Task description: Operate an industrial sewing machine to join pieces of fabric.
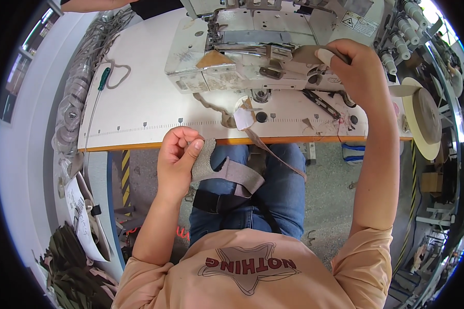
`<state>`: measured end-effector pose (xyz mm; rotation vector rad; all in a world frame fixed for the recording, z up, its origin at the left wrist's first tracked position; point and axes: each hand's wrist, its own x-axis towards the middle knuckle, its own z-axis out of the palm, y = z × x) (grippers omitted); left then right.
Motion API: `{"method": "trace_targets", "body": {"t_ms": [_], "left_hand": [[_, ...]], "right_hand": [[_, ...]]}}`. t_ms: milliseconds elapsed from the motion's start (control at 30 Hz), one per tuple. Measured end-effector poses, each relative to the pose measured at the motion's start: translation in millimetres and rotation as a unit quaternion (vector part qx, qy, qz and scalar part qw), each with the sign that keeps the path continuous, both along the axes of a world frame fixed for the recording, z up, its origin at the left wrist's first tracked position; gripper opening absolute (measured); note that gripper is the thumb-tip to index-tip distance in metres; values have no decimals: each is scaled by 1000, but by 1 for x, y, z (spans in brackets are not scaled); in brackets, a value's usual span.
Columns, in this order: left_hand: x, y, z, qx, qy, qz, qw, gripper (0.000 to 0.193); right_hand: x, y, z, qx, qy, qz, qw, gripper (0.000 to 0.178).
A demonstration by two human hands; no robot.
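My left hand [176,162] is closed at the table's front edge, its thumb and fingers pinching the end of a grey-beige woven strap [206,157]. The strap loops down over my lap, where a wider pinkish-grey band [245,176] and a black band [207,201] lie. At the right side of the sewing machine [216,77], my right hand [353,67] grips a brownish-grey strip of tape [309,54]. That strip runs left toward a metal guide [279,52] on the machine bed. Part of the grip is hidden behind the hand's back.
A large tape roll [427,116] stands right of the white table [144,87]. Black-handled snips [322,104] lie near the machine. A green-handled screwdriver [104,79] is at the left. Fabric scraps and a white paper piece [244,118] sit in front, with a thin strip [278,157] hanging over the edge.
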<state>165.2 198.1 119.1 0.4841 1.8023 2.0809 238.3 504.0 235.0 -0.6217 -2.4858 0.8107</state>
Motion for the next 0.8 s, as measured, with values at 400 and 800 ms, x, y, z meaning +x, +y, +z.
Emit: {"method": "trace_targets", "body": {"t_ms": [400,800], "left_hand": [[-1,1,1,10,7,-3,1000,18],[-2,1,-1,4,11,-6,1000,18]], "right_hand": [[-9,22,-19,213,48,66,974,21],[12,25,-31,22,-37,-20,999,19]]}}
